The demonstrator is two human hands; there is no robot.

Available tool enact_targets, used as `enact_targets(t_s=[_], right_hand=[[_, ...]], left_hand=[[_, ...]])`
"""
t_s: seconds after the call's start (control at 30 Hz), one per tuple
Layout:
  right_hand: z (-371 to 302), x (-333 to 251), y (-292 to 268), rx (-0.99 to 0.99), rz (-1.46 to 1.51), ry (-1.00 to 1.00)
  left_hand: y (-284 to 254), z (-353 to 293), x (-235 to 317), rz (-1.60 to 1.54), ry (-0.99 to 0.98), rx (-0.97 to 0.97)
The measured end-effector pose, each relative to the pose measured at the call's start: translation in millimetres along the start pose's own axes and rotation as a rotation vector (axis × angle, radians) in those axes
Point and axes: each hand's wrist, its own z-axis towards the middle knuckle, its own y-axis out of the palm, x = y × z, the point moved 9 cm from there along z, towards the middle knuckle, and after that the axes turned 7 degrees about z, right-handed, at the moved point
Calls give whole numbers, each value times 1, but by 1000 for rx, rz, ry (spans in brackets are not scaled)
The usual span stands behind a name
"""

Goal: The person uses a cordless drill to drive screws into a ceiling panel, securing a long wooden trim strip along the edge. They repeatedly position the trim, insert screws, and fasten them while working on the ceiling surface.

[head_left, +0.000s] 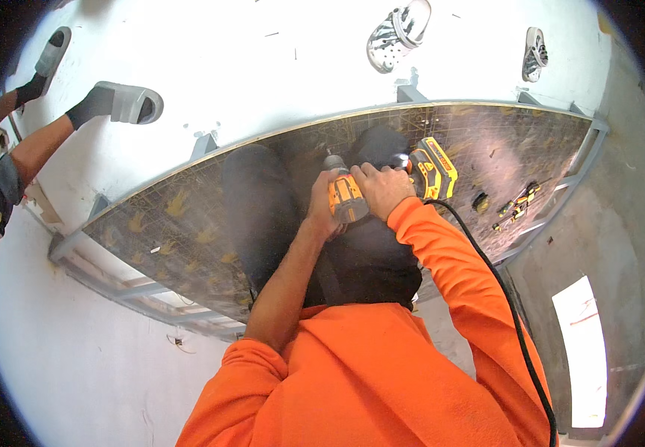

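A yellow and black cordless drill (347, 200) is held in front of my body, chuck end pointing away from me. My right hand (383, 186) is closed round its handle, which the fingers mostly hide. The yellow and black battery (436, 168) sticks out to the right of that hand. My left hand (324, 203) is closed along the left side of the drill's body. A thin bit shows at the chuck (333, 162). Beneath lies a dark brown patterned board (188, 212), with my black-trousered legs (259, 212) over it.
A grey metal frame (140, 289) supports the board. Small yellow-black tools (518, 206) and a dark round object (480, 202) lie on its right. A black cable (479, 246) runs along my right arm. Another person's slide shoes (135, 103) stand left; patterned clogs (397, 37) lie beyond the board.
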Motion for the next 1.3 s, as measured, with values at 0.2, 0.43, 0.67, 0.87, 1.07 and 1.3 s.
enact_targets(t_s=[0.2,0.43,0.67,0.87,1.07,1.3], right_hand=[[-4,-6,1,-26,-8,-22],[-10,-10,4,-69,9,-5],[-9,-8,2,-75,-1,-1],[-8,-10,2,-54,-11,-11],[-7,-11,0,8,-4,-41],[-5,-13,-1,0,-39,-29]], left_hand=[[15,-20,8,36,-47,0],[6,-23,-1,32,-43,44],[3,-19,-4,78,-67,49],[8,-24,1,49,-1,45],[5,-21,-1,13,-16,11],[2,-12,-4,-56,-11,-32]])
